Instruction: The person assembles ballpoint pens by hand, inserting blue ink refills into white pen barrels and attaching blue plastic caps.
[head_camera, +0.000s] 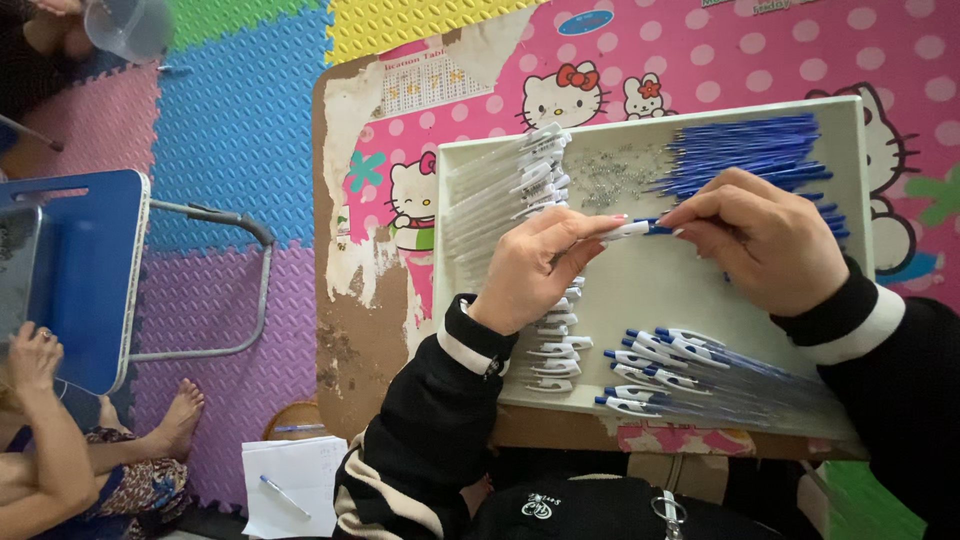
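Note:
My left hand pinches a white pen barrel over a shallow white tray. My right hand holds the blue refill end at that barrel's tip, so both hands meet at one pen. In the tray lie a row of white pen barrels at the left, a heap of blue refills at the far right, a scatter of small metal springs between them, and assembled blue-and-white pens at the near edge. White clip caps lie below my left wrist.
The tray rests on a low table with a worn pink cartoon-cat cover. Coloured foam mats cover the floor. Another person's arm and foot are at the lower left beside a blue folding table. Paper with a pen lies on the floor.

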